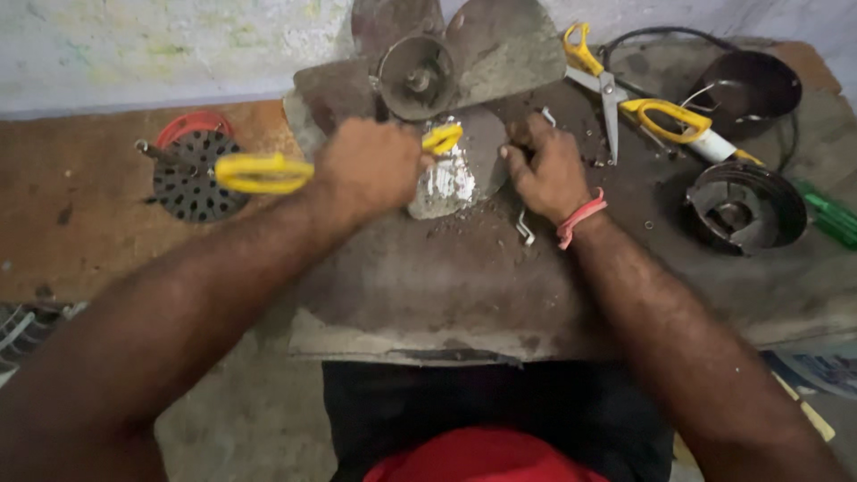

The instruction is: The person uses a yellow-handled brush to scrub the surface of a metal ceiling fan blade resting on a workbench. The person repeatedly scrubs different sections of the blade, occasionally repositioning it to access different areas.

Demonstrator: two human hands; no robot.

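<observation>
Left hand (368, 170) grips yellow-handled tool (268, 171); rt hand (546, 170) clenched (fan blade (500, 54) behind).

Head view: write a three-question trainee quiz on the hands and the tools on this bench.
1. True or false: the left hand is closed around a yellow-handled tool.
2. Which lies beyond the right hand? A. scissors B. a hammer C. a paintbrush
3. Fill in: the fan blades meet at a round metal ____.

Key: 1 true. 2 A. 3 hub.
</observation>
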